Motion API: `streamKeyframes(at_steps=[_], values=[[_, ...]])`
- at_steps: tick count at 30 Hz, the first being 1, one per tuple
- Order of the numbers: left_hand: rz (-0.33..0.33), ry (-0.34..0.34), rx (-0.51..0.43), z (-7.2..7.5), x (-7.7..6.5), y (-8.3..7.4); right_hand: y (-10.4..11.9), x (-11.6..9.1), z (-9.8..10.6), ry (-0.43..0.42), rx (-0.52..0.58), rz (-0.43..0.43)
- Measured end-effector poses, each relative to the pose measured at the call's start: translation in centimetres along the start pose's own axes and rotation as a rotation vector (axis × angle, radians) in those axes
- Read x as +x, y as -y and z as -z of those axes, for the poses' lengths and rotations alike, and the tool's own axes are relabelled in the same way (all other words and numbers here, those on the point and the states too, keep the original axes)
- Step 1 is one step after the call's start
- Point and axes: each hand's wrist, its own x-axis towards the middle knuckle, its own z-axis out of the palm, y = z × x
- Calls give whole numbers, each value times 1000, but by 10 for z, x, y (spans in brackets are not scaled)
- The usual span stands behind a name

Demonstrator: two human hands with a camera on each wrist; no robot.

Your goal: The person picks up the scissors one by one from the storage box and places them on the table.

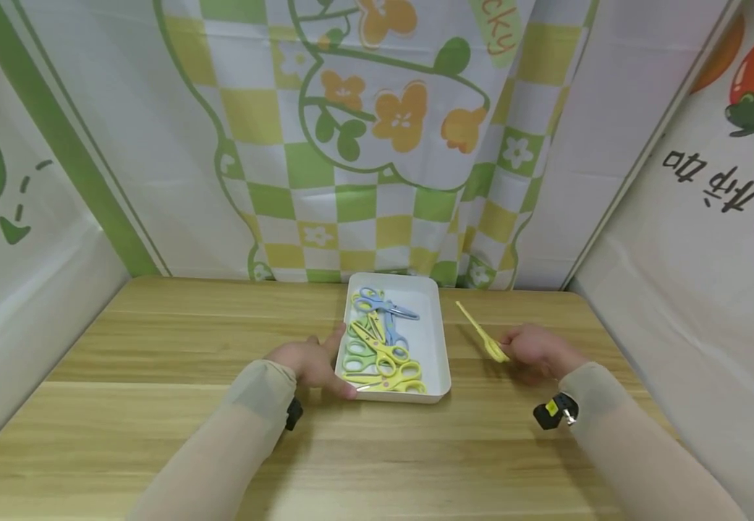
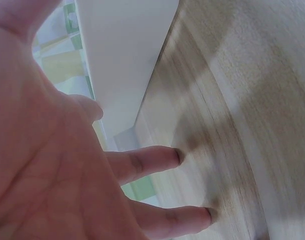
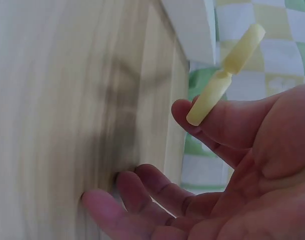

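A white tray [image 1: 430, 340] holds several pairs of scissors: blue scissors [image 1: 388, 308] at the far end, green scissors [image 1: 359, 356] along the left side, yellow scissors [image 1: 390, 354] over and in front of them. My left hand [image 1: 312, 364] lies at the tray's left side, thumb by the near corner. Seen from the left wrist, its fingers [image 2: 147, 157] stretch out beside the white wall. To the right of the tray, my right hand [image 1: 536, 349] pinches a pair of yellow scissors [image 1: 493, 349] by the handles, between thumb and forefinger; the blades point up and left, away from me.
Everything stands on a wood-grain table [image 1: 188, 420]. A checked curtain [image 1: 377, 210] hangs right behind the tray's far end. Printed white side panels [image 1: 683, 289] rise along the table's left and right edges.
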Motion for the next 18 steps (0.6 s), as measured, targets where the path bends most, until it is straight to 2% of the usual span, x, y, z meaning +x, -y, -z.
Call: streamKeyframes(at_steps=[4,7,18], values=[[2,1,-3,0,1,1,-13,-11,10,4,12,-53],[0,0,-6,0,1,1,-22,-19,18,-9,-18,-72],[10,2,-11,-1,1,2,-53,-49,40,-59,-40,-112]])
